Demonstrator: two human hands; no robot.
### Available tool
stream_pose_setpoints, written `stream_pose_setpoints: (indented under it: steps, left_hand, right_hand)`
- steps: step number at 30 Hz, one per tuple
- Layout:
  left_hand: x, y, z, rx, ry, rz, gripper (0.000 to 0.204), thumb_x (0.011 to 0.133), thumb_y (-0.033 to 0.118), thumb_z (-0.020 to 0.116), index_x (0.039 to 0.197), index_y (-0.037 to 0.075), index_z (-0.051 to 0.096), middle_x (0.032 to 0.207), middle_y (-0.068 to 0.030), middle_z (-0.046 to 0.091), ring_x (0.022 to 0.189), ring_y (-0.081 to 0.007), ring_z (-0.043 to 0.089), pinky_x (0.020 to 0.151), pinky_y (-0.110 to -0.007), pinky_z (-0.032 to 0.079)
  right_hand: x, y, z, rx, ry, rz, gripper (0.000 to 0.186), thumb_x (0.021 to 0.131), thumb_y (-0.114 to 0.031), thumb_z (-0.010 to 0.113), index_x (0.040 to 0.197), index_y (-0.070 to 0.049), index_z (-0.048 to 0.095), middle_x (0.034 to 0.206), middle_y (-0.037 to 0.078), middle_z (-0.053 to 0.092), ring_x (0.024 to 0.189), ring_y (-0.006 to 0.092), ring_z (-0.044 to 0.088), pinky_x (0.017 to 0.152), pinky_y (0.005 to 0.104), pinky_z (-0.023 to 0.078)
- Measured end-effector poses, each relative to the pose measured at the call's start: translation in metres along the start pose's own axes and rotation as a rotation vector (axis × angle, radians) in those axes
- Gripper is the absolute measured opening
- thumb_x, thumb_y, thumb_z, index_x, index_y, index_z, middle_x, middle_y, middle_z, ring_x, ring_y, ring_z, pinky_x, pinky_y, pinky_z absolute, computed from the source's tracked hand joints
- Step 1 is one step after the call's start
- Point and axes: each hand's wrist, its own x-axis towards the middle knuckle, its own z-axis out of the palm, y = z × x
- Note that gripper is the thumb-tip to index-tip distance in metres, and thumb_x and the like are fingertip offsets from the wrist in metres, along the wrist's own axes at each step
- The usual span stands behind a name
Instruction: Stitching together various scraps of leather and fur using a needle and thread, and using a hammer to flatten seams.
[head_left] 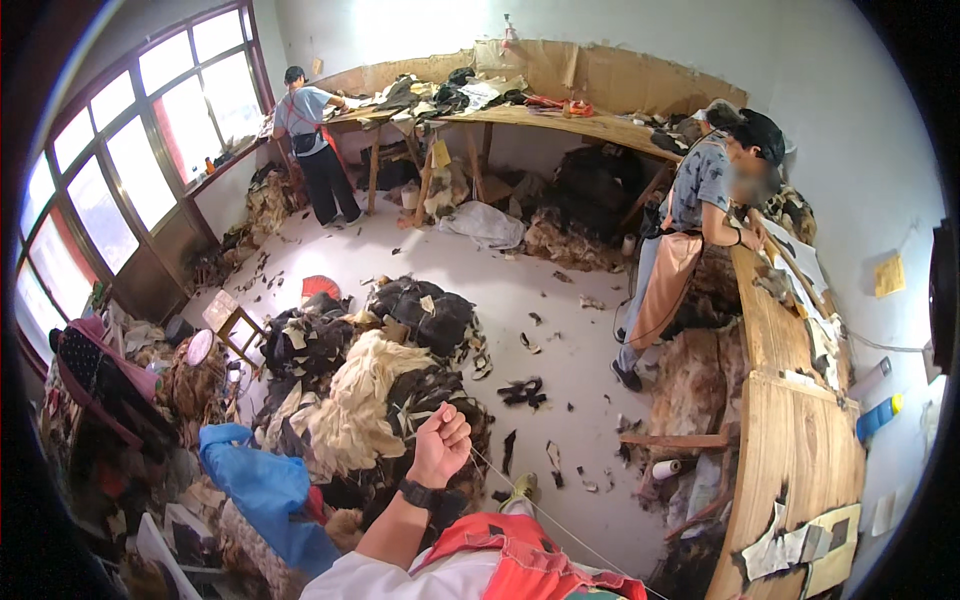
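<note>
My left hand (443,440) is raised in front of me in a closed fist, with a dark watch on the wrist. A thin white thread (545,522) runs from the fist down to the right, past my red apron (500,553), and leaves the picture at the lower edge. Beyond the fist lies a heap of fur and hide pieces: a cream pelt (365,400) on top and black pelts (425,312) behind it. My right hand does not show.
A wooden workbench (790,440) with hide scraps runs along the right, where a person (690,210) leans over it. Another person (310,140) stands at the far bench. Blue cloth (262,490) lies at left. Dark scraps (523,392) litter the floor.
</note>
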Motion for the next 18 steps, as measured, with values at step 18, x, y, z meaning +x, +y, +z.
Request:
stream_pose_setpoints:
  steps: [18]
  left_hand:
    - [0.005, -0.001, -0.005, -0.013, 0.034, 0.083, 0.031, 0.105, 0.026, 0.042, 0.08, 0.011, 0.052, 0.062, 0.0034, 0.041, 0.055, -0.0088, 0.035, 0.048, -0.023, 0.03]
  right_hand:
    - [-0.004, 0.017, 0.029, 0.051, 0.23, -0.102, 0.054, 0.092, -0.057, 0.056, 0.063, -0.012, 0.061, 0.048, 0.005, 0.051, 0.04, 0.0229, 0.053, 0.037, 0.0348, 0.039]
